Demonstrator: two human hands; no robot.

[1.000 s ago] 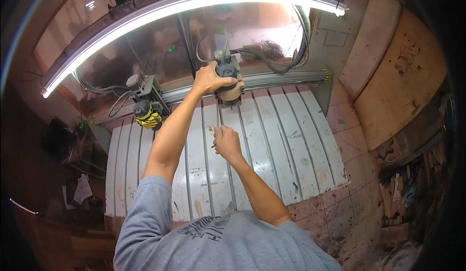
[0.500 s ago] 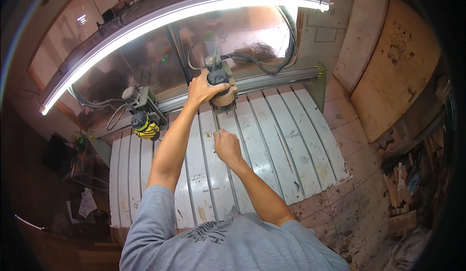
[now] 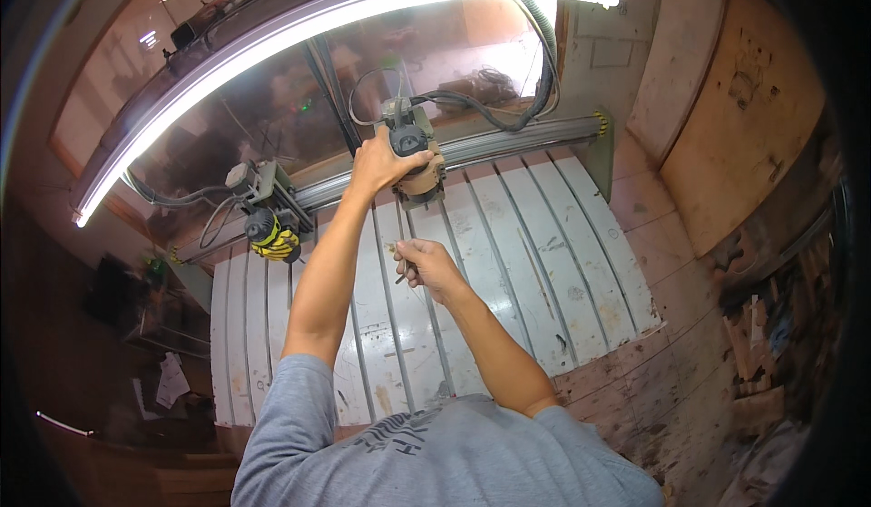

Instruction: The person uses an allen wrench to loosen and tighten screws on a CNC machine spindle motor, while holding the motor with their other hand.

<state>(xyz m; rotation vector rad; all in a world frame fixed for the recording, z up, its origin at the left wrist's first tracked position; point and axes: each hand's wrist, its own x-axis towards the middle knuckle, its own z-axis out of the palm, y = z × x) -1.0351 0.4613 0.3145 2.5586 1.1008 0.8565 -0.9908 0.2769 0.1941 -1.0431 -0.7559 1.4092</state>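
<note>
My left hand (image 3: 381,164) is closed round the black top of a spindle motor (image 3: 420,183), its thumb lying across the front. The motor has a tan band and hangs from the gantry of a CNC router. Below it, apart from the motor, my right hand (image 3: 428,269) pinches a small, thin metal rod-like piece (image 3: 401,279). Its dark end sticks out under the fingers; the exact kind is too small to make out. Farther left on the same gantry sits a second spindle motor (image 3: 274,237) wrapped in yellow and black.
The white slotted machine bed (image 3: 508,271) spreads beneath both arms. A metal gantry rail (image 3: 508,144) crosses behind it. Dark cables (image 3: 481,118) loop above the rail, under a bright tube light (image 3: 363,5). At right, a wooden board (image 3: 739,126) leans near scrap wood (image 3: 753,353).
My right hand has turned and lifted a little, so its fingers and the thin metal piece now show. My left hand stays on the spindle motor. The view has shifted slightly.
</note>
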